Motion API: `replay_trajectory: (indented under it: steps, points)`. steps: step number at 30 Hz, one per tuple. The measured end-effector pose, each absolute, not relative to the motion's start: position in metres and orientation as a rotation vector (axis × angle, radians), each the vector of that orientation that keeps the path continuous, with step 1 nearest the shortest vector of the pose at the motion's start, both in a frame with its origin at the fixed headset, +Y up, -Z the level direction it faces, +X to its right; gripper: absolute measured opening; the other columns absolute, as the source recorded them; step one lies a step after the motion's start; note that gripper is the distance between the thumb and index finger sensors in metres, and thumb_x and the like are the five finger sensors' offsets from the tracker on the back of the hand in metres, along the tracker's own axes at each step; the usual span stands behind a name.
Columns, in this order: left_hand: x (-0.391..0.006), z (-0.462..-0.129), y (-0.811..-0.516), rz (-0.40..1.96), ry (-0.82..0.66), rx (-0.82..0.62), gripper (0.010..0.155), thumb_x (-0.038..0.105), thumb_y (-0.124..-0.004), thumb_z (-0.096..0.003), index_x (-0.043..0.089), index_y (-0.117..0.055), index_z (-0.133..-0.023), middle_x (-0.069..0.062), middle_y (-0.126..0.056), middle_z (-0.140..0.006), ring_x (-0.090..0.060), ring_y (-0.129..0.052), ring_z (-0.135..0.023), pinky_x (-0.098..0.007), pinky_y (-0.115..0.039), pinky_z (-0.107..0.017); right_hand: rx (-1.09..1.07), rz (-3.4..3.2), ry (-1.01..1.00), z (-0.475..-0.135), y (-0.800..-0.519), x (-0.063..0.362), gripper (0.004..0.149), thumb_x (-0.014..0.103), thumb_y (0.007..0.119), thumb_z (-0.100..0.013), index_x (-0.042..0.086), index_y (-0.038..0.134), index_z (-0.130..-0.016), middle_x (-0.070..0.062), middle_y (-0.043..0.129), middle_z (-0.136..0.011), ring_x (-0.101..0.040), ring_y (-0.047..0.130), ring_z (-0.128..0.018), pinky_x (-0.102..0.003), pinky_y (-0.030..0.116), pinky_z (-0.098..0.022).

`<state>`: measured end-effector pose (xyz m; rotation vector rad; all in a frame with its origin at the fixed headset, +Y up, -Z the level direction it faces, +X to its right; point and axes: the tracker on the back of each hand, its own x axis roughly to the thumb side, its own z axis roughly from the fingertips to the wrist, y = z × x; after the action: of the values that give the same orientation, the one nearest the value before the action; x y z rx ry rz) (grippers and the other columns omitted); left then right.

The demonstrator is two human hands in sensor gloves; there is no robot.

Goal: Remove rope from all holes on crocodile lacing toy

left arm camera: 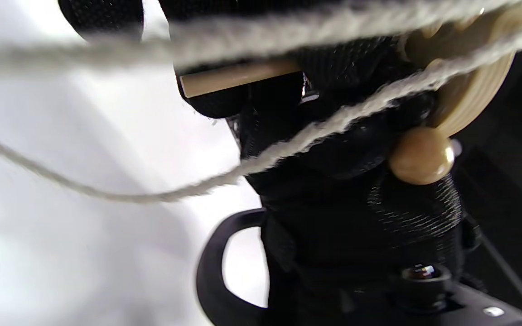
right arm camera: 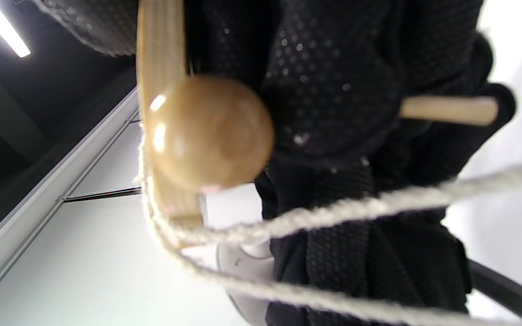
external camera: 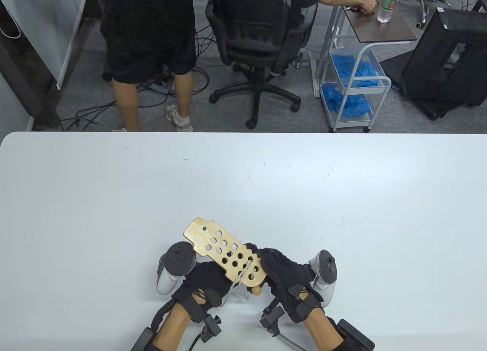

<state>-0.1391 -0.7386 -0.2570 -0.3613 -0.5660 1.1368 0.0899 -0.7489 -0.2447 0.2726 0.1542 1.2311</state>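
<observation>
Hands (external camera: 283, 277) gripping tilted board (external camera: 224, 250)

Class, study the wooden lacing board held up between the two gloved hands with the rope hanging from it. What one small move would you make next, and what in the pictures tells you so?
Probably draw the rope down and out of the hole it passes through near the board's lower end. The other holes look empty; the left hand sits under the trailing strands, and the right hand grips the board's edge to steady it.

Black mesh gloves (external camera: 289, 278), seemingly grey-white trackers (external camera: 173, 267)
</observation>
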Motion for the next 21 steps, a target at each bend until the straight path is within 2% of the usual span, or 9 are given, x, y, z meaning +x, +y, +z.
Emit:
replay_trajectory:
  steps: [3,6,9,14,21]
  points:
    - [-0.141,-0.257,-0.736,1.116,-0.523,-0.276,0.067,0.030,-0.087,-0.0474,0.039,-0.062,-0.109,0.002,-0.096,-0.091,-0.021,-0.096,-0.069,-0.063,-0.069,-0.067,0.264,1.214,0.164,-0.244,-0.750,0.089,0.048,0.037,0.076,-0.046,0.001,0.076,-0.078,-0.016,0.099,-0.051,-0.033,0.102,-0.031,-0.061,0.080,-0.038]
    - [-0.143,-0.257,-0.733,1.071,-0.508,-0.227,0.062,0.032,-0.086,-0.0478,0.040,-0.068,-0.107,0.003,-0.099,-0.086,-0.018,-0.098,-0.066,-0.061,-0.071,-0.067,0.259,1.224,0.153,-0.245,-0.749,0.090,0.048,0.037,0.076,-0.046,0.001,0.076,-0.078,-0.017,0.099,-0.051,-0.033,0.101,-0.031,-0.061,0.079,-0.039]
    - [-0.146,-0.257,-0.733,1.060,-0.489,-0.206,0.057,0.031,-0.083,-0.0490,0.041,-0.072,-0.104,0.002,-0.100,-0.086,-0.020,-0.099,-0.068,-0.061,-0.070,-0.067,0.246,1.276,0.116,-0.248,-0.749,0.098,0.048,0.037,0.076,-0.046,0.001,0.076,-0.078,-0.017,0.099,-0.051,-0.033,0.101,-0.031,-0.061,0.079,-0.040]
    - [-0.155,-0.259,-0.733,1.036,-0.404,-0.139,0.052,0.029,-0.083,-0.0493,0.041,-0.077,-0.100,0.001,-0.103,-0.088,-0.024,-0.097,-0.081,-0.064,-0.068,-0.068,0.178,1.336,0.061,-0.255,-0.753,0.115,0.048,0.037,0.076,-0.046,0.001,0.076,-0.077,-0.017,0.099,-0.051,-0.033,0.101,-0.031,-0.060,0.079,-0.040]
    - [-0.173,-0.261,-0.729,1.017,-0.289,-0.039,0.048,0.031,-0.085,-0.0479,0.040,-0.081,-0.094,0.003,-0.103,-0.089,-0.024,-0.096,-0.084,-0.064,-0.068,-0.068,0.070,1.398,-0.002,-0.259,-0.757,0.132,0.048,0.037,0.076,-0.046,0.000,0.076,-0.077,-0.018,0.099,-0.050,-0.034,0.101,-0.030,-0.061,0.078,-0.039]
